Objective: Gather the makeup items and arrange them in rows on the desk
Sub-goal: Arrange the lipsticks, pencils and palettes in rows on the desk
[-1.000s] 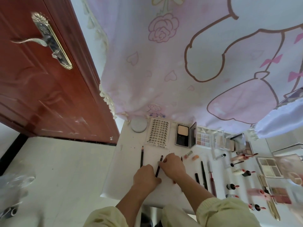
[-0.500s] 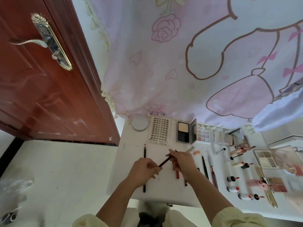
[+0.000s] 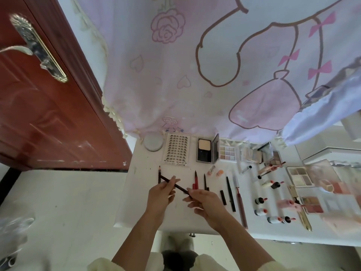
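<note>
A dark brown makeup pencil [image 3: 179, 187] is held slantwise above the white desk [image 3: 140, 212]. My left hand [image 3: 161, 194] pinches its upper part and my right hand [image 3: 205, 200] grips its lower end. Behind my left hand a black pencil [image 3: 159, 173] lies upright on the desk. A red liner pen [image 3: 195, 179] and a dark pen [image 3: 205, 181] lie side by side just beyond my right hand. A back row holds a round compact [image 3: 153, 143], a lash card [image 3: 177, 150], an open powder compact [image 3: 205, 152] and an eyeshadow palette [image 3: 227, 152].
Right of my hands lie more pens [image 3: 230, 192], small bottles [image 3: 260, 201], lipsticks and palettes [image 3: 300, 176]. A pink printed curtain [image 3: 195, 75] hangs over the desk's back edge. A red wooden door [image 3: 39, 104] stands at the left, with pale floor below.
The dark pencil has turned from pointing up-right to slanting up-left between both hands, and my hands have drawn apart along it. The camera has moved closer.
</note>
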